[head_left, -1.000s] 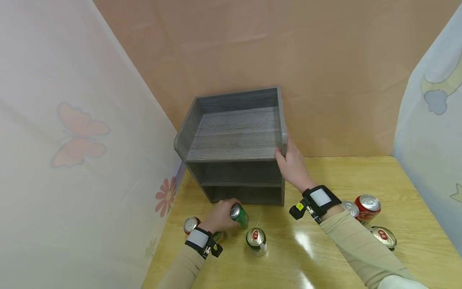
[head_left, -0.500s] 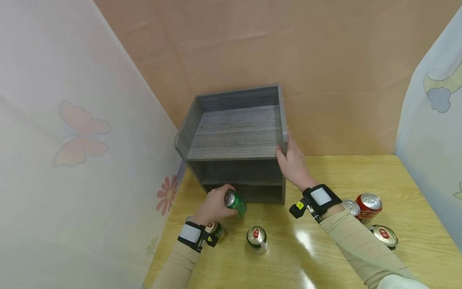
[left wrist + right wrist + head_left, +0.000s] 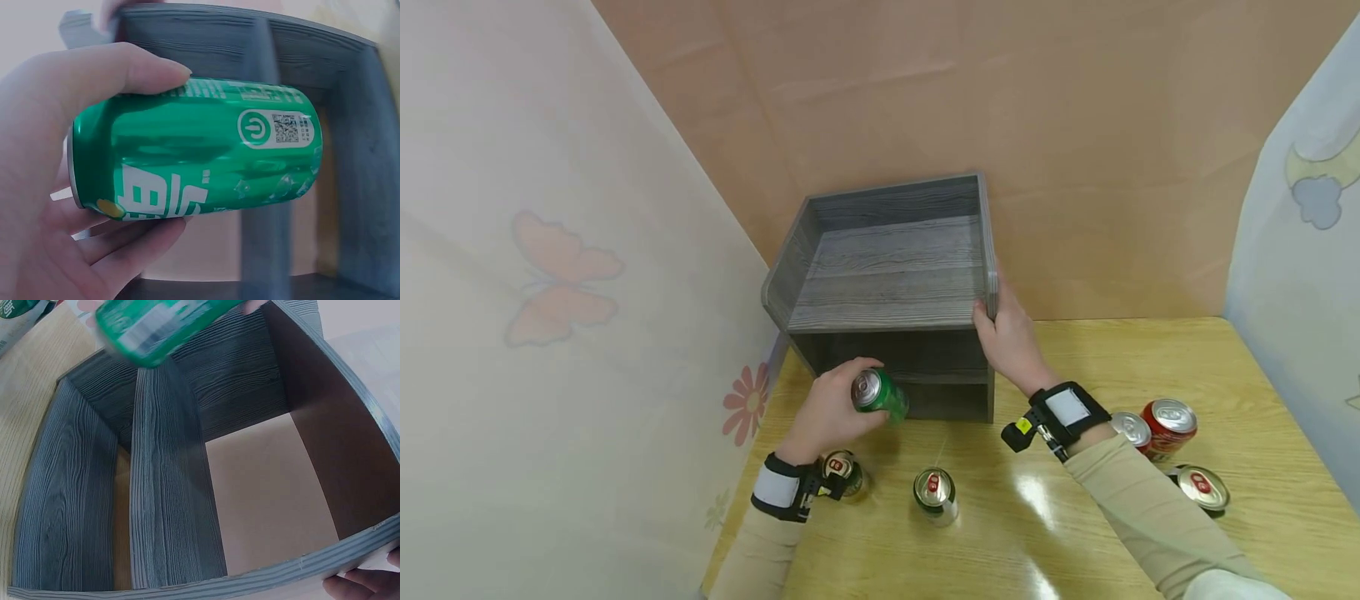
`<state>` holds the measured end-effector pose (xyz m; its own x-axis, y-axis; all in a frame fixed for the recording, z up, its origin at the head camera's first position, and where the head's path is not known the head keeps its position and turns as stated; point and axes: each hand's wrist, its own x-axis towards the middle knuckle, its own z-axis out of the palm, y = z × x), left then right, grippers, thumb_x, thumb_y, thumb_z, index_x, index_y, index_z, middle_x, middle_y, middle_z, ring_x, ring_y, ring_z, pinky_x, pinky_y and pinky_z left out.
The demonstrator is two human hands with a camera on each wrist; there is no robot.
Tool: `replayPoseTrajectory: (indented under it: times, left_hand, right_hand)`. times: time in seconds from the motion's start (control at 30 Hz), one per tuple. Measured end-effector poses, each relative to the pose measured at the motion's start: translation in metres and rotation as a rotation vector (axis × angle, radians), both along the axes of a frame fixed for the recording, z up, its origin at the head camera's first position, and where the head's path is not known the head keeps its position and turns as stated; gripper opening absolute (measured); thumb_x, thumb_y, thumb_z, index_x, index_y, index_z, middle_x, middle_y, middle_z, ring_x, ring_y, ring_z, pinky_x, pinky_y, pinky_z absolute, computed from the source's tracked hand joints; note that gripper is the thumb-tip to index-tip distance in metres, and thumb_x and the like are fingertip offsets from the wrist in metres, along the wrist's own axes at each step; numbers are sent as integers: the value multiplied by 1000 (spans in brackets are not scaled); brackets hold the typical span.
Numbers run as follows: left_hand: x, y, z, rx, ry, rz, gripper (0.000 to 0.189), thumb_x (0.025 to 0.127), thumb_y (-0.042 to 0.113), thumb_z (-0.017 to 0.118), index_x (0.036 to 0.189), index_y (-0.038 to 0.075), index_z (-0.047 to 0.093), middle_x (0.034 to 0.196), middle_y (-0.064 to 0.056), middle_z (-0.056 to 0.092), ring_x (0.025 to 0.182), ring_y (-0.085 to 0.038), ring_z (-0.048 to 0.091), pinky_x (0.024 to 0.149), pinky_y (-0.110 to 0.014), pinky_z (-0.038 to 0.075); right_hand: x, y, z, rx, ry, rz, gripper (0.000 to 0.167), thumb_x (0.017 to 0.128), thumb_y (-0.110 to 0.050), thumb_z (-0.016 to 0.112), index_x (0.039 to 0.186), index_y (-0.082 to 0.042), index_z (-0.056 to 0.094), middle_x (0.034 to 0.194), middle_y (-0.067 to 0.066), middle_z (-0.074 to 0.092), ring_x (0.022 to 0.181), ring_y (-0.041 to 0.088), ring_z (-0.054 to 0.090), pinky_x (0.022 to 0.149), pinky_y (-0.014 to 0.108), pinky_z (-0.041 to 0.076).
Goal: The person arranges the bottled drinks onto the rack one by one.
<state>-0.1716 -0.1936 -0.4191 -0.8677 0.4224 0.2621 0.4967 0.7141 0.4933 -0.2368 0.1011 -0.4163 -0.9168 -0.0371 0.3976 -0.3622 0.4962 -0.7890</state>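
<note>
My left hand [image 3: 833,410] grips a green soda can [image 3: 880,395], its silver top tilted toward me, in front of the grey wooden shelf [image 3: 891,279]. In the left wrist view the can [image 3: 200,147] lies sideways across the picture, thumb along one side and fingers round the other. My right hand [image 3: 1011,340] holds the shelf's right side panel at the front corner, thumb on the inner side. In the right wrist view the can [image 3: 159,328] hangs before the shelf's front openings, and the right fingers [image 3: 369,584] show at the panel's outer side.
A dark green can [image 3: 841,468] stands below the left wrist, and another gold-topped can [image 3: 935,492] is on the table [image 3: 1000,533]. At the right are a red can [image 3: 1170,427], a silver-topped can [image 3: 1131,429] and a gold-topped can [image 3: 1201,487]. A white wall [image 3: 625,400] borders the left.
My left hand has lifted the green can up and leftward from near the table to the shelf's front openings. The right hand keeps its hold on the shelf.
</note>
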Motion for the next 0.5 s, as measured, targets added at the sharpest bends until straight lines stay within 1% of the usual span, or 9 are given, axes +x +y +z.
replayPoseTrajectory:
  times: [0.13, 0.33, 0.47, 0.5]
  left_hand:
    - [6, -1, 16, 29, 53, 12, 67, 74, 25, 88, 134, 15, 60, 115, 0, 67, 90, -12, 66, 72, -29, 57]
    - [17, -2, 42, 122, 112, 38, 73, 74, 23, 90, 135, 14, 51, 107, -4, 67, 84, -14, 67, 66, -31, 57]
    - [22, -7, 58, 165, 171, 42, 70, 73, 23, 91, 132, 15, 53, 107, -5, 68, 87, -15, 68, 66, -32, 57]
    - [22, -8, 61, 178, 187, 43, 70, 73, 23, 91, 131, 14, 54, 108, -5, 68, 88, -15, 68, 67, -32, 58]
  right_hand:
    - [1, 0, -1, 1, -8, 0, 68, 109, -22, 42, 165, -14, 4, 162, 24, 26, 134, 47, 44, 101, 62, 43]
    - [0, 0, -2, -8, -14, -2, 68, 109, -24, 41, 165, -17, 3, 163, 23, 24, 135, 46, 44, 99, 61, 43]
    - [1, 0, -2, -6, -22, -4, 68, 109, -25, 40, 165, -16, 2, 164, 22, 22, 137, 46, 41, 100, 61, 42]
    - [1, 0, -2, -5, -25, -3, 68, 109, -25, 39, 165, -16, 1, 164, 22, 21, 135, 46, 42, 99, 60, 42]
